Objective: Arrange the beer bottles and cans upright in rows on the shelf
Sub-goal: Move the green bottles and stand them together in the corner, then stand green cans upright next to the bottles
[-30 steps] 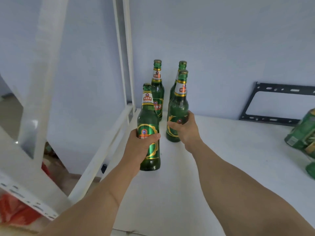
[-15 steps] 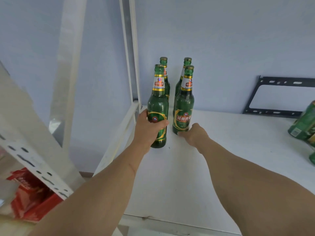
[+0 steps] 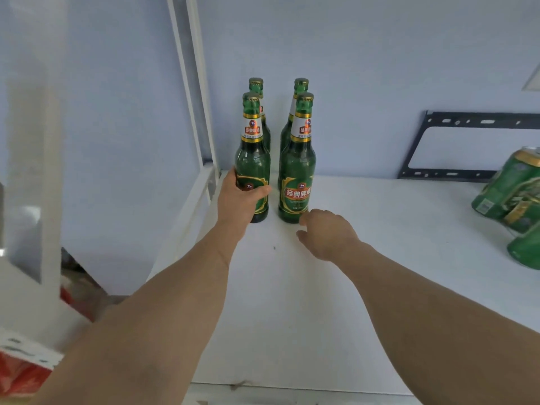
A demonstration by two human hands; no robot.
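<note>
Several green beer bottles stand upright in two rows at the back left of the white shelf (image 3: pixel 292 302). My left hand (image 3: pixel 238 203) grips the body of the front left bottle (image 3: pixel 252 159), which stands on the shelf. The front right bottle (image 3: pixel 298 168) stands free beside it. My right hand (image 3: pixel 327 232) hovers just in front of that bottle's base, fingers loosely curled and holding nothing. Behind them stand a back left bottle (image 3: pixel 257 86) and a back right bottle (image 3: pixel 300 87), mostly hidden. Green beer cans (image 3: pixel 511 194) lie tilted at the right edge.
A white upright post (image 3: pixel 193 83) and side rail of the shelf run just left of the bottles. A black metal bracket (image 3: pixel 455 173) leans on the wall at the back right. Red packaging (image 3: pixel 20 375) shows below at the lower left.
My left hand has set its bottle down in front of the back left bottle and still grips it. My right hand has let go of the front right bottle and drawn back.
</note>
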